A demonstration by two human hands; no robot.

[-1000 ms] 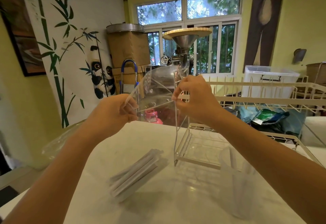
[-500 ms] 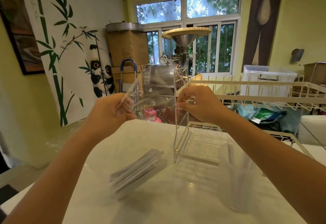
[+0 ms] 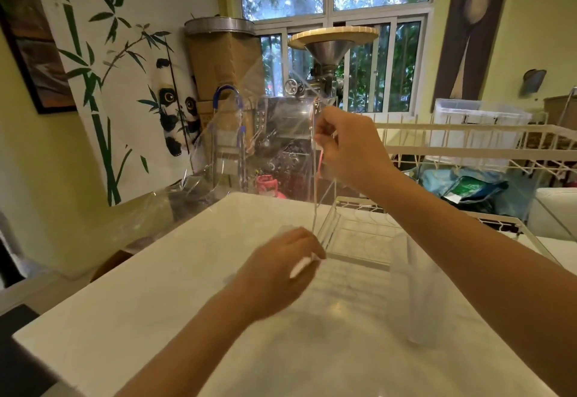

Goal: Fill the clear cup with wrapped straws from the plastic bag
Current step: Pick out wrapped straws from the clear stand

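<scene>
While the right hand (image 3: 346,149) holds the clear plastic bag (image 3: 268,134) up by a pinched edge, the bag hangs slack and see-through to that hand's left, with no straws that I can make out inside it. A thin pink strip (image 3: 320,162) dangles just below the pinching fingers; what it is cannot be told.

Lower and nearer the body, the left hand (image 3: 281,268) is curled down on the white table (image 3: 156,318), its fingers closed over wrapped straws (image 3: 300,267). Only one white end pokes out beside the knuckles, and motion blur hides how many are gathered beneath the palm.

The clear cup (image 3: 416,290) stands on the table to the right of the left hand, below the right forearm. It is blurred; pale shapes inside may be straws already in it, but that is uncertain.

Judged from this, the risks lie mostly in the transfer. The cup looks light and tall, and it sits directly under the right forearm, so a dropped elbow or a sideways push from straw tips against its rim could tip it. A loose grasp on slippery paper wrappers could let the bundle fan out and scatter. The hanging bag could also drape across the cup's mouth or drag over the table if the right hand lowers carelessly.
</scene>
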